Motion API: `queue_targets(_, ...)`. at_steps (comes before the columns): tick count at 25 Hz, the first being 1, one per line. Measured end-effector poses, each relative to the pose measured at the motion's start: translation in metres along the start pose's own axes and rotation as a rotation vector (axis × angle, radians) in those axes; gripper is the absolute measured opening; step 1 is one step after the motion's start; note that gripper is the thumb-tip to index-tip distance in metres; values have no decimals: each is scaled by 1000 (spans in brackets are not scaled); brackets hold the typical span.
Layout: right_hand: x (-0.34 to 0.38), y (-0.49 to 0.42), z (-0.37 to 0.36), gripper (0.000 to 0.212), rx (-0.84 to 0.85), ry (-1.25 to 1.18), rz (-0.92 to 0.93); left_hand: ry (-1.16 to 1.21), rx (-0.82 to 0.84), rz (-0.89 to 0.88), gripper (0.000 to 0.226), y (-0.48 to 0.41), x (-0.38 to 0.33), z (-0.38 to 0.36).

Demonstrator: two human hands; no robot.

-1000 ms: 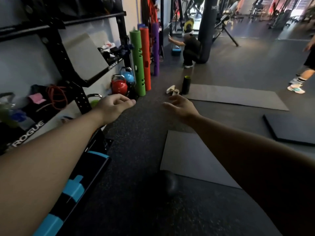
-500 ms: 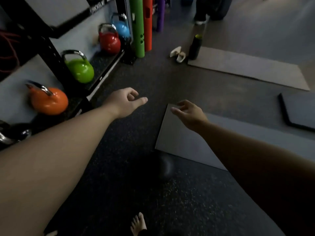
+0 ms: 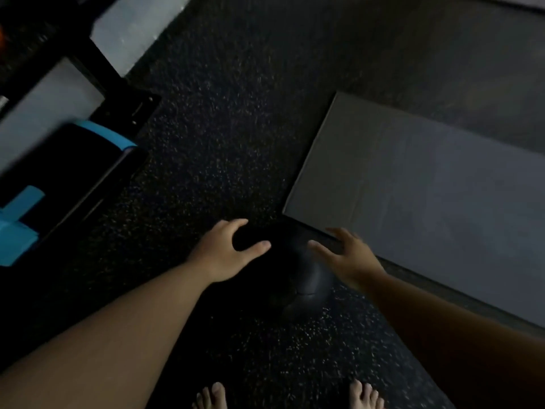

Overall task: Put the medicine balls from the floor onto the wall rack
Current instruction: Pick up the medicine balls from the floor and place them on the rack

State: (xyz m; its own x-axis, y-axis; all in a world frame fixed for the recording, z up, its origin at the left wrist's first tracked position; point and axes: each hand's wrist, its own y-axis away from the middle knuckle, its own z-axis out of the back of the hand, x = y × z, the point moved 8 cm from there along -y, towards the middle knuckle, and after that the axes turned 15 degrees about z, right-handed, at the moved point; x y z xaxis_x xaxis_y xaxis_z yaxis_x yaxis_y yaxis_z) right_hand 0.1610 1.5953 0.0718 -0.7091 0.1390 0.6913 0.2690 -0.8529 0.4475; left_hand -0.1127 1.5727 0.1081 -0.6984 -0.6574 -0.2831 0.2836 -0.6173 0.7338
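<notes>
Black medicine ball (image 3: 306,278), seam vertical, open hands (image 3: 227,255) flanking

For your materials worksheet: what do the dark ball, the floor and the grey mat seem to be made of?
Ball: probably matte rubber or leather; seams show, too dark to settle. Floor: likely rubber, black with pale flecks. Grey mat: apparently foam, smooth and dull.

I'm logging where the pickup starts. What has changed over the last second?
The view tipped down from the rack and gym to the floor. Both hands came down and closed in on the dark round medicine ball, the left hand and right hand now open on either side of it, with no grip visible yet. The ball stayed on the speckled black floor beside the grey mat.
</notes>
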Motion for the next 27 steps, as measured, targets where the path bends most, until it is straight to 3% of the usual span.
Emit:
queue_targets(5,-91,-42,-80,138,-10,-127,-62,254,33,169,111,-93,59,-102)
queue_targets(9,-105,-48,-101,148,-101,-351,-65,594,163,276,127,-107,73,-133)
queue_targets(11,-94,-47,-99,146,-157,-397,-60,684,161,279,119,-104,69,-130)
queue_targets(13,-70,-42,-89,137,-181,-412,-30,748,117,263,90,-95,66,-109)
queue_targets(15,-28,-38,-74,132,-174,-414,7,790,66,242,80,-78,66,-70)
queue_targets(18,69,-38,-34,137,-157,-423,102,865,-31,214,126,-34,62,21)
queue_targets(21,194,-31,16,145,-139,-402,226,925,-148,125,148,34,49,140)
queue_targets(27,469,13,109,148,-104,-397,506,1024,-385,16,133,195,50,377)
